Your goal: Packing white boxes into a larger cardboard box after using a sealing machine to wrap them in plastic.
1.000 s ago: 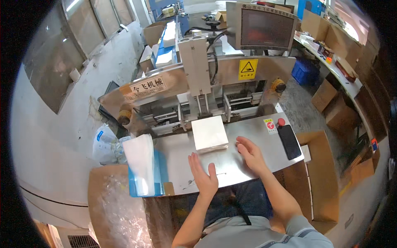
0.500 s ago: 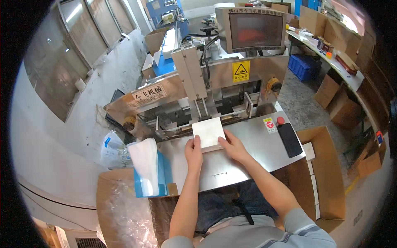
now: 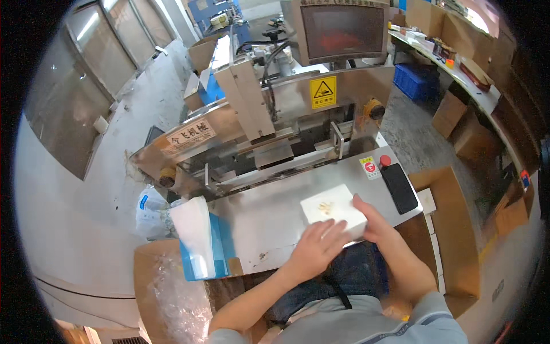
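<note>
A white box point(image 3: 327, 198) with a small gold mark on its top is held over the right half of the steel worktop point(image 3: 260, 221). My right hand point(image 3: 375, 223) grips its right end, with the thumb along the upper right corner. My left hand point(image 3: 322, 245) presses against the near side, fingers together and reaching over the top edge. The box's underside is hidden, so I cannot tell whether it touches the worktop. Behind it stands a machine with a metal press head point(image 3: 274, 155).
A blue bin point(image 3: 186, 258) with white sheets stands at the worktop's left. To the right are a black phone point(image 3: 400, 189), a red button point(image 3: 385, 161) and a carton point(image 3: 461, 241) holding white boxes. Clear plastic wrap point(image 3: 180, 292) fills a carton at lower left.
The white box has moved from beneath the press head toward me and to the right. Both hands went with it, the left shifting to its near side. The press head's lower plate now shows.
</note>
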